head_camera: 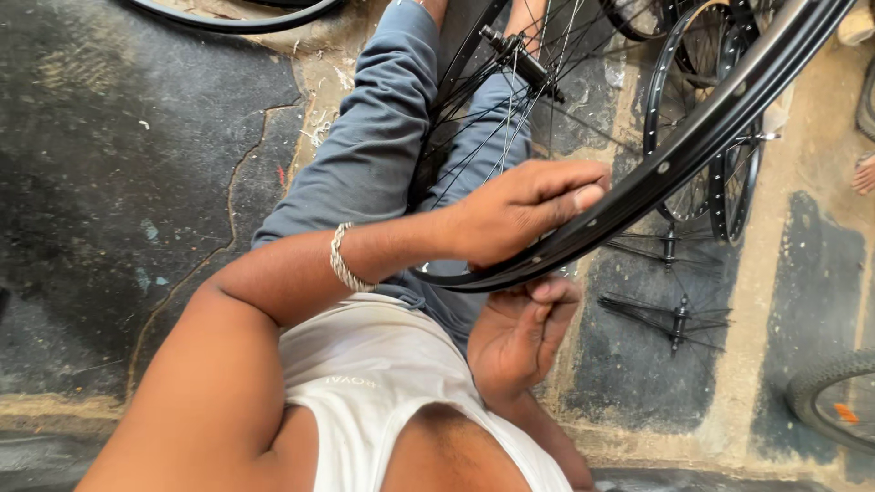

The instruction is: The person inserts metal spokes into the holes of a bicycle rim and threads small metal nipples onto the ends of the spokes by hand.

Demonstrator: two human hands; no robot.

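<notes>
A black bicycle wheel rim (693, 146) with thin spokes and a hub (519, 59) rests across my lap, over my grey trouser leg (383, 137). My left hand (519, 214), a silver bracelet (344, 260) on its wrist, lies over the rim's near part with the fingers wrapped on it. My right hand (519, 333) sits just under the same stretch of rim, palm up, fingers bent, their tips against the rim's underside. Whether they pinch something small is hidden.
Two loose hubs with spokes (676, 314) lie on the cracked floor to the right. More black rims (720, 182) stand beyond them. A tyred wheel (834, 392) is at the lower right, another tyre (237, 18) at the top left. A person's foot (864, 173) shows at the right edge.
</notes>
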